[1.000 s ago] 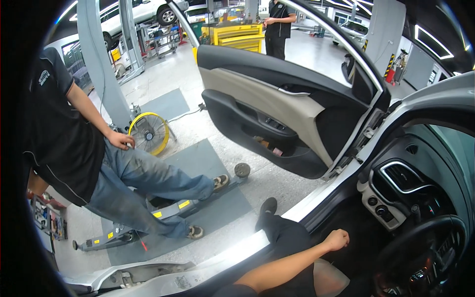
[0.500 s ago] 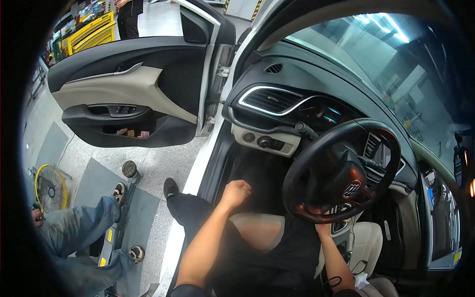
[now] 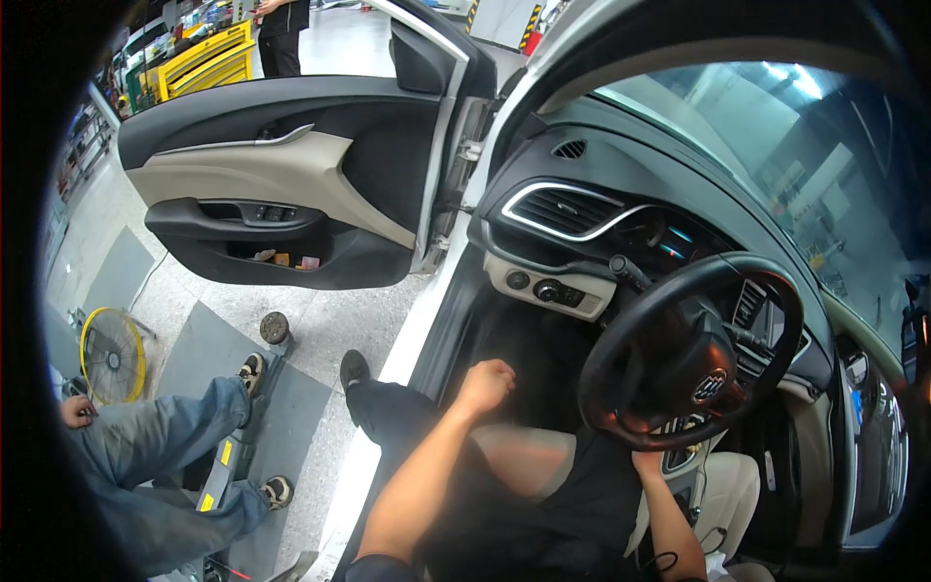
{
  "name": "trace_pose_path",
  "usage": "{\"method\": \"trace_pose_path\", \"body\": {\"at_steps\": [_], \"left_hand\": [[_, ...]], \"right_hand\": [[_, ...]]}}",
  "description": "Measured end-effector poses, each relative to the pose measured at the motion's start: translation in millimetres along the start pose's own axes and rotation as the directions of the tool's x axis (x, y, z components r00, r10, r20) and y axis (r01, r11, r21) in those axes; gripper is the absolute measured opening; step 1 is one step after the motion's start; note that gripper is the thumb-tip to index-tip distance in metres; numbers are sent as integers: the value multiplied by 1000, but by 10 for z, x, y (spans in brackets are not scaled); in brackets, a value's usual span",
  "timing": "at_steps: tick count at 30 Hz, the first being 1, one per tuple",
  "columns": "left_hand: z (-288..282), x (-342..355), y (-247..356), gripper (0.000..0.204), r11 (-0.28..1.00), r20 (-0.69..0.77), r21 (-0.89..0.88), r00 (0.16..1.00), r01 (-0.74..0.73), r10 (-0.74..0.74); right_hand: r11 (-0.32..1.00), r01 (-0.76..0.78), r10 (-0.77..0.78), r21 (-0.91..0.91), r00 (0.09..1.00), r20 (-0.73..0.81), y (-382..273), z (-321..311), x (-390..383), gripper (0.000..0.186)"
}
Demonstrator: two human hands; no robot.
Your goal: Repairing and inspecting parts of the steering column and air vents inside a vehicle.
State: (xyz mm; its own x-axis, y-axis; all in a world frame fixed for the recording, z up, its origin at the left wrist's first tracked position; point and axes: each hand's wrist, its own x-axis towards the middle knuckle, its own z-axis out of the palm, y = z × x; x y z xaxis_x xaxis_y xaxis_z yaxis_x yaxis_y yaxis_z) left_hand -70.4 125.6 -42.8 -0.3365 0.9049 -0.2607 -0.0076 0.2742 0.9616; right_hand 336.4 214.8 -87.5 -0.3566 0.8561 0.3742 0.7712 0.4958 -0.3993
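Observation:
My left hand (image 3: 488,385) hovers over the driver's footwell, in front of my left knee, with its fingers curled in a loose fist. Nothing sticks out of it. My right hand (image 3: 648,464) is low behind the bottom of the steering wheel (image 3: 603,354), by the centre console. The rim covers its fingers, so their grip is hidden. Left of the wheel is the control stalk (image 3: 626,270). The instrument display (image 3: 676,242) is lit in blue-green. A knob panel (image 3: 548,291) sits low on the dashboard, beyond my left hand.
The driver's door (image 3: 242,184) stands wide open on the left, with small items in its pocket. Outside, a seated person's legs (image 3: 184,427) rest beside a yellow fan (image 3: 112,355). Another person (image 3: 281,39) stands near a yellow tool cabinet (image 3: 206,63). A cable (image 3: 713,533) lies by the right seat.
The whole view has shifted, so the car and both my arms appear farther right. My left hand keeps its curled pose, and my right hand stays behind the wheel.

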Motion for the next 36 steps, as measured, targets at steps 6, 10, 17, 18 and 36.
{"method": "trace_pose_path", "body": {"at_steps": [6, 10, 17, 18, 36], "left_hand": [[58, -168, 150, 20, 979, -45, 168, 991, -117, 126], [142, -5, -4, 18, 989, 6, 86, 992, -124, 124], [67, -62, -35, 15, 988, -64, 66, 988, -139, 143], [74, -97, -35, 15, 993, -59, 47, 992, -111, 114], [-47, -64, -35, 16, 1000, -14, 11, 1000, 12, -12]], "right_hand": [[938, -148, 271, -313, 876, 398, -256, -472, -55, 29], [877, 220, -207, -428, 975, 77, -643, -617, 15, 29], [937, 227, -212, -267, 974, 86, -961, -684, 103, 27], [876, 327, -317, -355, 944, 87, -922, -694, 82, 27], [980, 19, 31, -200, 968, 247, -1127, -737, 8, 23]]}}
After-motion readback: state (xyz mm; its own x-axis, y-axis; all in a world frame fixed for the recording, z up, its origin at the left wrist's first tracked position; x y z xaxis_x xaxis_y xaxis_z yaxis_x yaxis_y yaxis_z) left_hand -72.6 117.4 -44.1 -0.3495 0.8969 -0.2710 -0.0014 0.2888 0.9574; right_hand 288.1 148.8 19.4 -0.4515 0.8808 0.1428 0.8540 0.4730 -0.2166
